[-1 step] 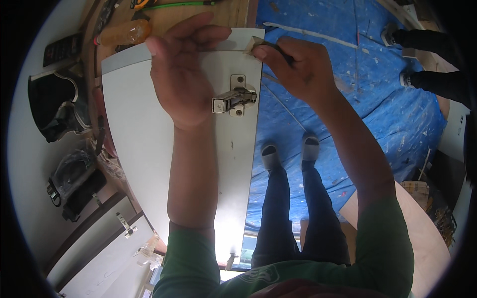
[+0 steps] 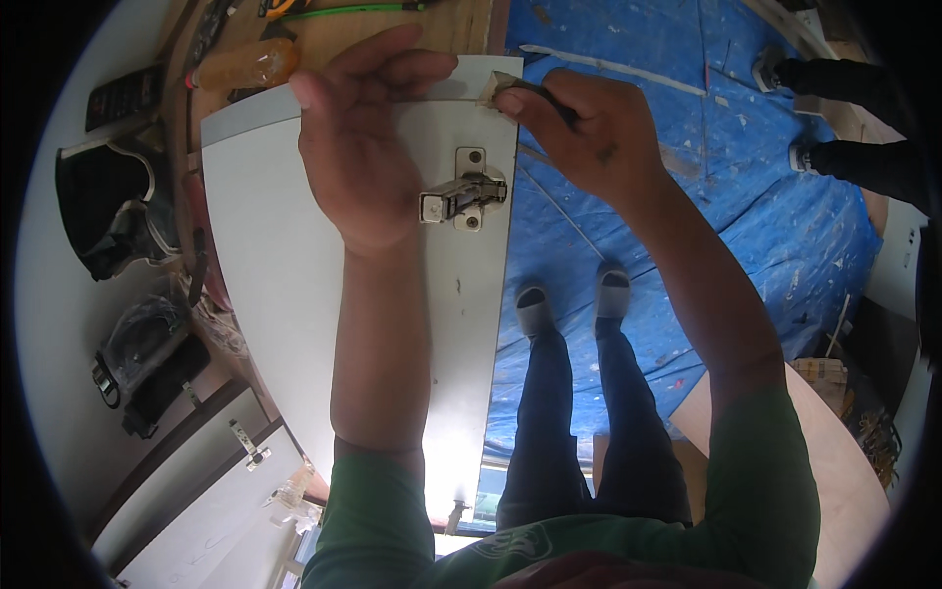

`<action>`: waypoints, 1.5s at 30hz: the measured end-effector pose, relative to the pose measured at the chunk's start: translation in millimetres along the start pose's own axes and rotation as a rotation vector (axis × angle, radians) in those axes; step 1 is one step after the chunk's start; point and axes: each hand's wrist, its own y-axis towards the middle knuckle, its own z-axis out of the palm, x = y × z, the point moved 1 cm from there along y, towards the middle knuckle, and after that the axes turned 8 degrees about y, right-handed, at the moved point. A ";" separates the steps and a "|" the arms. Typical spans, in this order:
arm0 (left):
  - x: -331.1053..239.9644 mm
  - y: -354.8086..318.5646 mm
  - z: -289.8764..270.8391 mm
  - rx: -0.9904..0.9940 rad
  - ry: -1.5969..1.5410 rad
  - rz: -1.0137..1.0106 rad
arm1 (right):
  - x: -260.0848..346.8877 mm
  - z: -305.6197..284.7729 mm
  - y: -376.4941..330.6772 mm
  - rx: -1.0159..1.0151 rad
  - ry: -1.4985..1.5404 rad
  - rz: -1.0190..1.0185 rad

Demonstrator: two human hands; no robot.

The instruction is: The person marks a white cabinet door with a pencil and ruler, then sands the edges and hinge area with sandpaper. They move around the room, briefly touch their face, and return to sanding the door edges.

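A white cabinet door panel lies in front of me, with a pale strip along its far edge. My left hand rests over the panel, palm turned up and fingers loosely spread, holding nothing. Close to its wrist a metal cabinet hinge is screwed to the panel. My right hand pinches a small tan, angular block at the panel's far right corner. Fingers hide most of that piece, so its exact kind is unclear.
An orange drink bottle lies on the wooden surface beyond the panel. Blue sheeting covers the floor at right. Another person's legs stand at far right. Panels with hinges lean at lower left.
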 end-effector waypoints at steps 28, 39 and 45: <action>-6.5 -1.0 10.0 -0.031 0.132 -0.040 | 9.1 -11.0 -37.7 0.103 0.981 0.643; -4.7 0.8 8.4 -0.052 0.159 -0.032 | -15.9 -14.9 -50.8 0.094 1.215 0.857; -2.8 3.1 5.7 -0.033 0.157 -0.007 | 2.0 -14.6 -62.8 0.052 1.199 0.799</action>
